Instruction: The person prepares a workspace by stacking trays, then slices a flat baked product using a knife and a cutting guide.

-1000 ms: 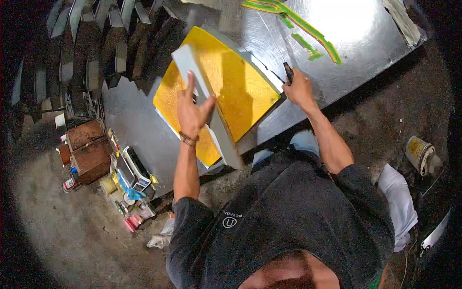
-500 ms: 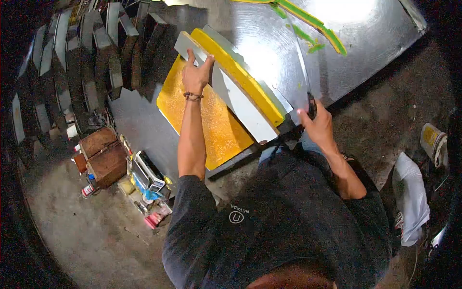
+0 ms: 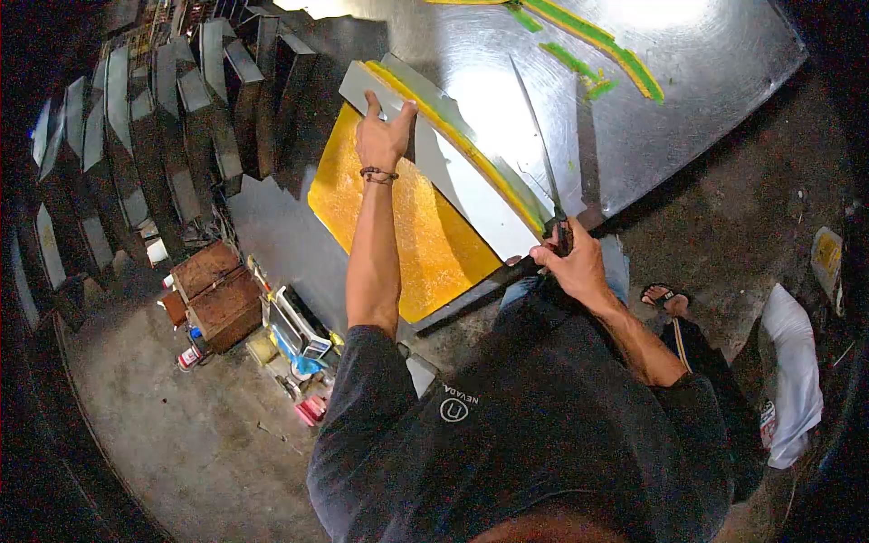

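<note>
My left hand [image 3: 384, 136] presses on a long pale board [image 3: 466, 195], thumb and forefinger spread near its far end. A narrow yellow foam-like strip [image 3: 457, 136] shows along the board's right edge, with a grey sheet edge beyond it. Under the board lies a yellow-orange slab [image 3: 430, 244] with a rough surface. My right hand [image 3: 577, 264] is closed around the black handle of a long, thin-bladed knife [image 3: 540, 136]. The blade points away over the shiny metal table [image 3: 661, 145], its handle end close to the board's near right corner.
Green and yellow strips [image 3: 597, 45] lie on the table's far part. Bent dark metal pieces [image 3: 195, 100] stand in a row at left. A rusty brown box [image 3: 213, 294] and assorted tools sit on the floor. At right are a white sack [image 3: 789, 371] and a sandalled foot [image 3: 670, 299].
My right hand has brought the knife left and down, closer to the board's near end. Less of the yellow strip shows along the board. My left hand stays on the board.
</note>
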The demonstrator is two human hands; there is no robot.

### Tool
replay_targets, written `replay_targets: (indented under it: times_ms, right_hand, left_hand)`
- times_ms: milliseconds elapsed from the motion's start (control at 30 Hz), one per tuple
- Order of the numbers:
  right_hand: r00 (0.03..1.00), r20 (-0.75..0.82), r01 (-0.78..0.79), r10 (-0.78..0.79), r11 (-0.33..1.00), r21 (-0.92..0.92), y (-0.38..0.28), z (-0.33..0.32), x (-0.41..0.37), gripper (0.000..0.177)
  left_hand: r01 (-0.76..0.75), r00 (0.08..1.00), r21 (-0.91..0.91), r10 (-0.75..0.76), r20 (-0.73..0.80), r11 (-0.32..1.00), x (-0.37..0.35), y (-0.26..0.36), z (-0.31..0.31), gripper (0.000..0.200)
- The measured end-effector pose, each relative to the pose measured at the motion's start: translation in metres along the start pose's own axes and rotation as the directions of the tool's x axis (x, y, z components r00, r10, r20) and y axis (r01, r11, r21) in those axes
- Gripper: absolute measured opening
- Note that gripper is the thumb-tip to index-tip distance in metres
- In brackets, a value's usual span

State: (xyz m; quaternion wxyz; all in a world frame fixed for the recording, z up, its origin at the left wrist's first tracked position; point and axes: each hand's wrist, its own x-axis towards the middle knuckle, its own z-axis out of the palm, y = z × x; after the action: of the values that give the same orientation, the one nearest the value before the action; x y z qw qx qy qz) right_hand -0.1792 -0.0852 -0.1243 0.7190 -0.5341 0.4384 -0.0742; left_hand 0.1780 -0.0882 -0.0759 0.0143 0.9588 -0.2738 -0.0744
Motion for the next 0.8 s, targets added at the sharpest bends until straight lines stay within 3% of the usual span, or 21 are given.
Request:
replay_targets:
  times_ms: [133,533,600,733,800]
  right_hand:
    - [0.998,-0.015,0.064,-0.065,0.995,-0.073,0.000,-0.002,0.000,0.034]
    - [0.999,0.002,-0.038,0.038,0.995,0.092,0.002,0.002,0.000,0.034]
    - [1.000,-0.010,0.010,-0.010,0.999,0.043,0.004,0.002,0.001,0.034]
    - [0.999,0.010,-0.049,0.049,0.997,0.059,-0.001,-0.001,0.000,0.035]
    - [1.000,-0.018,0.020,-0.020,1.000,-0.003,0.005,0.002,0.000,0.034]
  left_hand:
    - [0.018,1.000,0.005,-0.018,0.022,1.000,0.000,0.004,-0.001,0.097]
    - [-0.038,0.999,0.034,0.038,0.006,0.999,0.007,-0.007,0.009,0.100]
    - [-0.047,0.999,0.031,0.047,0.002,0.998,0.008,-0.007,0.009,0.100]
    - [-0.044,0.999,0.043,0.042,0.035,0.998,0.009,-0.006,0.007,0.101]
    - [-0.034,0.998,0.037,0.032,0.054,0.999,0.007,-0.003,0.005,0.103]
